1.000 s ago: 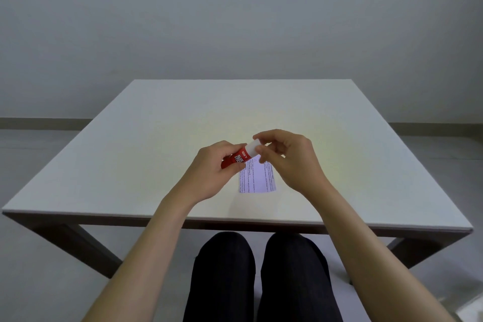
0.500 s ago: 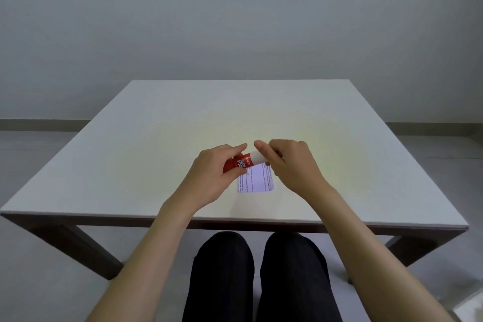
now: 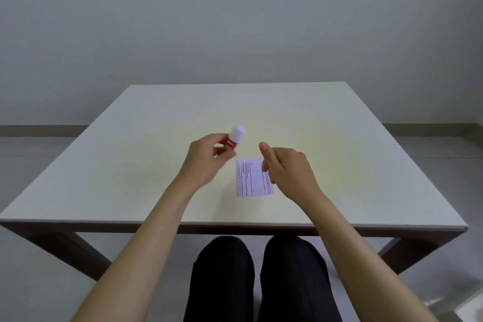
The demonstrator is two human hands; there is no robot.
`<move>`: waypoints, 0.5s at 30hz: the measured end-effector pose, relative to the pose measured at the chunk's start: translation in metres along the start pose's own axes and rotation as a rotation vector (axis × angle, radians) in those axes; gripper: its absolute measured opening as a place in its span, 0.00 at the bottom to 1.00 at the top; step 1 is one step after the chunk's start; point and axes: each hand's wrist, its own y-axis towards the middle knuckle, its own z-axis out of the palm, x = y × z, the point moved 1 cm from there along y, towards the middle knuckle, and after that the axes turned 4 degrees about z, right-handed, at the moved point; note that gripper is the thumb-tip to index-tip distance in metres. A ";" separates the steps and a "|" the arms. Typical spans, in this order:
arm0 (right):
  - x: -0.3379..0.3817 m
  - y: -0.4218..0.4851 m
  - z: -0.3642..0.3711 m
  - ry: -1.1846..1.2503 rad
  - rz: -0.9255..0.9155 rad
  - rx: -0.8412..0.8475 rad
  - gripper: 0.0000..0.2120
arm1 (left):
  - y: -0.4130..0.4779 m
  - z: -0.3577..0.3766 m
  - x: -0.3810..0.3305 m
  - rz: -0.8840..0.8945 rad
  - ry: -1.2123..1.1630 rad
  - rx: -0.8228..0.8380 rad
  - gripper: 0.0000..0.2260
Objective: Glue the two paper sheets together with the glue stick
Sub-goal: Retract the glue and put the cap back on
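Note:
My left hand (image 3: 206,162) grips a red glue stick (image 3: 233,140) with a white cap on its top end, tilted up and to the right, above the table left of the paper. A small white printed paper sheet (image 3: 251,178) lies flat on the white table (image 3: 130,165) near the front middle. I cannot tell whether it is one sheet or two stacked. My right hand (image 3: 285,170) hovers over the paper's right edge, fingers loosely curled with the thumb raised, holding nothing, and it hides the sheet's right upper corner.
The table's front edge (image 3: 235,225) runs just ahead of my knees (image 3: 256,269). A plain grey wall (image 3: 235,21) stands behind the table. Something pale lies on the floor at the bottom right corner (image 3: 467,306).
My right hand has let go of the glue stick's cap end and drawn back to the right. My left hand has carried the capped stick up and to the left.

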 end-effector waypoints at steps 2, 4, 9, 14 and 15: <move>-0.006 -0.002 -0.001 0.042 0.008 0.025 0.22 | 0.015 -0.005 0.013 -0.091 -0.005 -0.130 0.04; -0.013 -0.003 -0.002 0.051 0.006 0.045 0.14 | 0.025 -0.005 0.026 -0.179 -0.003 -0.236 0.03; -0.024 -0.004 0.000 -0.007 -0.033 0.084 0.18 | 0.033 0.008 0.045 -0.286 0.005 -0.349 0.03; -0.028 -0.006 0.006 -0.037 -0.053 0.139 0.21 | 0.037 0.012 0.053 -0.302 -0.018 -0.354 0.02; -0.028 -0.007 0.006 -0.044 -0.051 0.141 0.21 | 0.038 0.013 0.055 -0.304 -0.022 -0.349 0.02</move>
